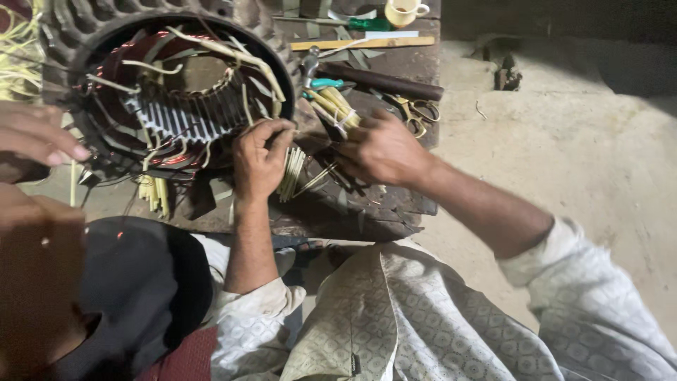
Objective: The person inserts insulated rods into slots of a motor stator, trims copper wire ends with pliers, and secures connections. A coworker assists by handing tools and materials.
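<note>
Patterned pale sleeves and my lap fill the lower frame; both arms reach forward over the worktop (395, 212). My left hand (259, 156) is pinched together at the fingertips against the rim of the motor stator (176, 106), apparently on 1 of the cream insulation strips (233, 53) that stand out of the winding, though I cannot tell whether it is truly gripped. My right hand (381, 149) is closed around a bundle of yellow sleeving pieces (337, 106), held just beside the stator. The 2 hands are near each other but not touching. More pale strips (290, 173) lie on the worktop between them.

Assessment: the stator looks heavy and rigid, best left resting where it sits. The strips look light, thin and springy; I judge they should be taken near the slot end, clear of the copper coils (169, 159). Scissors (416, 111), a hammer (374, 81), a green-handled screwdriver (363, 24) and a cup (403, 11) lie beyond. Another person's fingers (39, 137) enter at the left edge.
</note>
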{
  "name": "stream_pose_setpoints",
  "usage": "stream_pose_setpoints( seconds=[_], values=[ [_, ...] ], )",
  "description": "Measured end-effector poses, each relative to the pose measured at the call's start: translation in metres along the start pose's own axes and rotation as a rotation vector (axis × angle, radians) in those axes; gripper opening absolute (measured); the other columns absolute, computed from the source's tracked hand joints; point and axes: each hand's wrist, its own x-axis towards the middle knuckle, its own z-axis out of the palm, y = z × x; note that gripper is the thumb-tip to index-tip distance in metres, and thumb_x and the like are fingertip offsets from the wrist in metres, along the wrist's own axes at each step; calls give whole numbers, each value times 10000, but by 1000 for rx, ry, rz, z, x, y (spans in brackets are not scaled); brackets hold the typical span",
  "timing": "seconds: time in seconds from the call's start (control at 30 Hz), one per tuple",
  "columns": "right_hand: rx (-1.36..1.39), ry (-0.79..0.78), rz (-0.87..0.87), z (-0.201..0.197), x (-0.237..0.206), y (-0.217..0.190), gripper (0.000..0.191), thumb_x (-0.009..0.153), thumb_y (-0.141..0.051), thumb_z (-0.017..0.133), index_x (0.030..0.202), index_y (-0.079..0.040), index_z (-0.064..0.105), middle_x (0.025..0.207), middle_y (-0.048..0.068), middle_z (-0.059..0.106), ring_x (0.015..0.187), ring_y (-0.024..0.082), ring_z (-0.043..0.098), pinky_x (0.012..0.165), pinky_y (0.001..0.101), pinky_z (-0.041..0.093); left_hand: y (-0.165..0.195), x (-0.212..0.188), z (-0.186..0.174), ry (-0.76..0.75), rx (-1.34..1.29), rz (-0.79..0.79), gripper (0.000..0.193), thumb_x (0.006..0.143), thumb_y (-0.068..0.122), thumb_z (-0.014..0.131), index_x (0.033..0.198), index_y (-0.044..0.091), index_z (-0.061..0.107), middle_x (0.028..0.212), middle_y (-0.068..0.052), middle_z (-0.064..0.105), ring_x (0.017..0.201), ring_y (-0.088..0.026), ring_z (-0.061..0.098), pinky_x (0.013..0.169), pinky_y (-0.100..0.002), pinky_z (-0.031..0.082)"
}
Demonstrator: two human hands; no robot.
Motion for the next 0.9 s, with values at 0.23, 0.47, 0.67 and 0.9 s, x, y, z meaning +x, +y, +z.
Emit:
stream_pose_setpoints(
  seconds=[0.23,0.47,0.67,0.9],
  values=[
    [1240,197,704,70,32,-40,378,992,-354,653,1125,-4,704,887,59,686,774,134,598,669,281,477,0,1,4,5,7,-1,109,934,26,695,1029,10,746,997,-123,762,935,-266,749,837,-343,571],
    [1643,420,644,100,29,-30,297,1030,-240,501,1130,-27,683,969,22,723,832,79,659,748,228,551,-1,-1,4,53,-2,17,89,951,56,733,1031,17,739,995,-122,766,927,-259,755,819,-342,578],
    [1763,390,820,89,-11,-31,193,1046,-233,610,995,-47,619,782,19,581,613,104,495,514,265,395,-1,-2,4,76,67,14,80,938,67,728,998,15,738,963,-119,767,898,-266,749,791,-350,570],
    [1840,419,834,86,70,-44,189,1038,-203,540,1038,-35,626,780,28,600,576,106,484,499,263,397,-3,0,1,75,111,30,114,931,44,699,1029,18,751,1007,-133,766,943,-305,739,834,-373,573]
  ],
)
